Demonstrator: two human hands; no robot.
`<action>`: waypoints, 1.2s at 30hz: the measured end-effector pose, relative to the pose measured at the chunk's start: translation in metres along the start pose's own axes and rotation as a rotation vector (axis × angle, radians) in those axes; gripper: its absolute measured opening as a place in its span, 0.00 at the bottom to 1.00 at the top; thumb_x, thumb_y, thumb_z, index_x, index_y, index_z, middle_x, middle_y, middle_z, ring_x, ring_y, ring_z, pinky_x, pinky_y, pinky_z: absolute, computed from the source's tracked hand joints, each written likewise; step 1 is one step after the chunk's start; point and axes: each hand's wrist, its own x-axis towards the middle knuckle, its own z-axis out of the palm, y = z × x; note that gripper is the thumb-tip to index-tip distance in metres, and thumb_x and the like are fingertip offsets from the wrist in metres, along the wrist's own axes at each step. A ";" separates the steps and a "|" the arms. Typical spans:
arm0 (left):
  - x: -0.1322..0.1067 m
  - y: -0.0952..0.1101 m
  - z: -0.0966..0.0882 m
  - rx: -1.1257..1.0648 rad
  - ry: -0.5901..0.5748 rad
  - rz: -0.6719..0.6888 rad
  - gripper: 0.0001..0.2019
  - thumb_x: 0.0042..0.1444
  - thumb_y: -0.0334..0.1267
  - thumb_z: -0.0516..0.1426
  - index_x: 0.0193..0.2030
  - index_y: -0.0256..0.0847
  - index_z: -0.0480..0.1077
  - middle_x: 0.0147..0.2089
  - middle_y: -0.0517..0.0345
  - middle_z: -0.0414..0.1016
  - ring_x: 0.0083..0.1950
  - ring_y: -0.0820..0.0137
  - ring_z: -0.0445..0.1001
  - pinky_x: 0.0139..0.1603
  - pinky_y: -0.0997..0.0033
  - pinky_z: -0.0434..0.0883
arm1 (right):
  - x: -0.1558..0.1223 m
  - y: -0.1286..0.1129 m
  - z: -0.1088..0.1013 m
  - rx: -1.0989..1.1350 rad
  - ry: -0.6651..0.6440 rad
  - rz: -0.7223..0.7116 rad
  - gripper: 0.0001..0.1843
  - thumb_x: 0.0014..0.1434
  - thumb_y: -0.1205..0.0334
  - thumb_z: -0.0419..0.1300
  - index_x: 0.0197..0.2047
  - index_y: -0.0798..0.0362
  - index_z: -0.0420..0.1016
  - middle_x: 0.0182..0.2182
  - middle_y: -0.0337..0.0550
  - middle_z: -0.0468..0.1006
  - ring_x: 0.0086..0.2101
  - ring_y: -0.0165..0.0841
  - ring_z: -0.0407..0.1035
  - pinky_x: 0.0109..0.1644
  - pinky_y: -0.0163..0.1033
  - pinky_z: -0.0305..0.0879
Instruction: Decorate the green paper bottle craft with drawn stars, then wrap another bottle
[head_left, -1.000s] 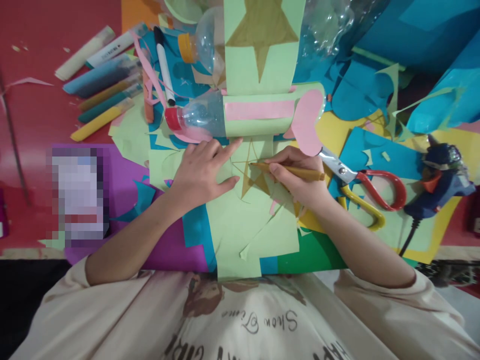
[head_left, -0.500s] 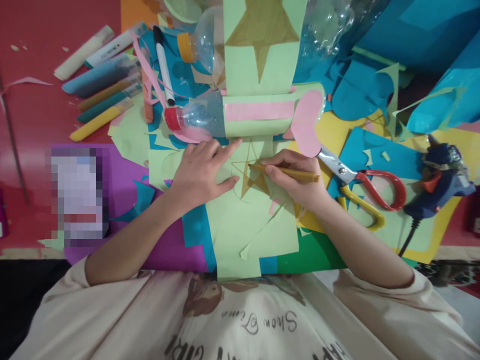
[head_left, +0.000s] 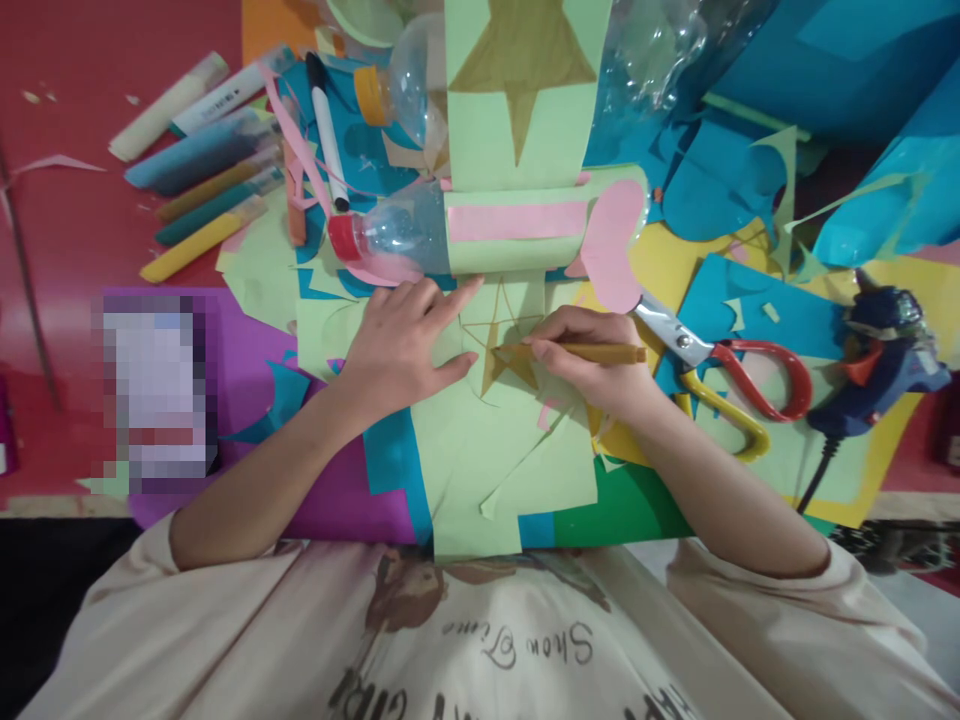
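In my right hand (head_left: 589, 360) is a brown marker (head_left: 607, 353), its tip on a star outline (head_left: 491, 365) drawn on pale green paper (head_left: 502, 450). The lower part of that star is coloured brown; the upper point is only outlined. My left hand (head_left: 409, 340) lies flat on the paper to the left of the star, fingers apart, nothing in it. Just beyond my hands lies a clear plastic bottle (head_left: 405, 228) with a red cap, wrapped in green paper and a pink strip. A larger brown star (head_left: 520, 60) shows on the green paper above it.
Red-and-yellow-handled scissors (head_left: 686, 345) lie right of my right hand, partly under a pink paper piece (head_left: 619, 245). Further right is a blue glue gun (head_left: 870, 370). Several markers (head_left: 202, 240) lie at the upper left, above a blurred-out phone-like object (head_left: 157, 395). Paper scraps surround the work.
The marker tip has moved slightly down and left within the star, and the marker's back end has shifted a little to the right. My left hand has stayed in place.
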 end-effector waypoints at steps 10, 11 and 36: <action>0.000 0.001 0.000 -0.033 0.004 -0.005 0.32 0.62 0.48 0.53 0.71 0.42 0.53 0.46 0.49 0.66 0.51 0.56 0.65 0.48 0.60 0.59 | 0.000 0.001 0.000 -0.004 0.002 0.004 0.08 0.53 0.61 0.61 0.24 0.53 0.72 0.21 0.38 0.73 0.23 0.27 0.63 0.26 0.34 0.60; 0.000 0.001 0.000 -0.040 -0.008 -0.012 0.32 0.62 0.48 0.53 0.71 0.41 0.53 0.46 0.49 0.66 0.51 0.55 0.65 0.49 0.60 0.59 | 0.000 0.000 0.000 -0.003 -0.008 0.003 0.09 0.53 0.61 0.60 0.23 0.53 0.71 0.20 0.38 0.73 0.22 0.27 0.63 0.26 0.34 0.59; 0.001 0.001 0.000 -0.029 -0.036 -0.025 0.32 0.62 0.47 0.53 0.71 0.40 0.53 0.47 0.48 0.66 0.52 0.55 0.65 0.50 0.59 0.60 | 0.001 0.002 -0.002 0.017 0.029 -0.029 0.08 0.51 0.63 0.59 0.22 0.53 0.69 0.19 0.37 0.70 0.22 0.26 0.62 0.25 0.33 0.57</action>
